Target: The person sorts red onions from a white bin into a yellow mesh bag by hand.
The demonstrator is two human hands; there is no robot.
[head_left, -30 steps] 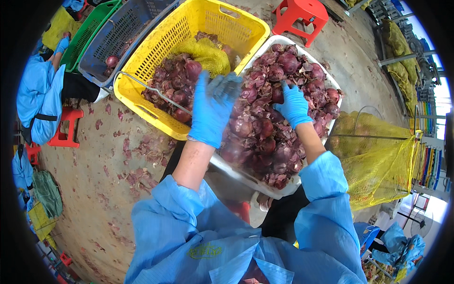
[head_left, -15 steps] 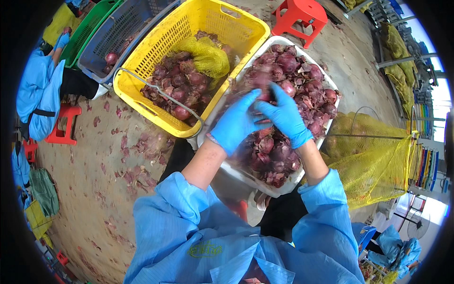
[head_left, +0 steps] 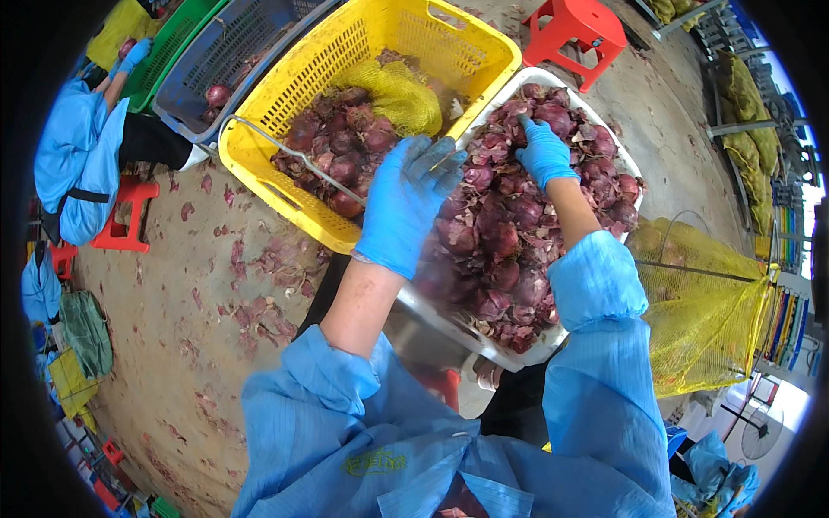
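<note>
Red onions [head_left: 501, 216] fill the white crate [head_left: 635, 164] in front of me, with loose papery skins among them. My left hand [head_left: 401, 203], in a blue glove, hovers between this crate and the yellow basket [head_left: 272, 95]. Its palm is turned up, with the fingers stretched out and nothing in them. Over the far part of the white crate, my gloved right hand [head_left: 546, 155] reaches down onto the onions, thumb and forefinger apart. Its other fingers are partly hidden. Inside the yellow basket lie more red onions [head_left: 345, 155] and a yellow net [head_left: 397, 95].
A metal rod [head_left: 298, 155] crosses the yellow basket. Beyond stand a blue-grey basket [head_left: 194, 95] and a red stool [head_left: 577, 39]. A filled yellow mesh sack [head_left: 691, 302] is at my right. Onion skins [head_left: 259, 319] litter the floor. A co-worker in blue [head_left: 78, 164] sits at left.
My hands have separated: the right moved farther out over the onions, the left turned palm up near the yellow basket. The blurred onion between them is no longer in either hand.
</note>
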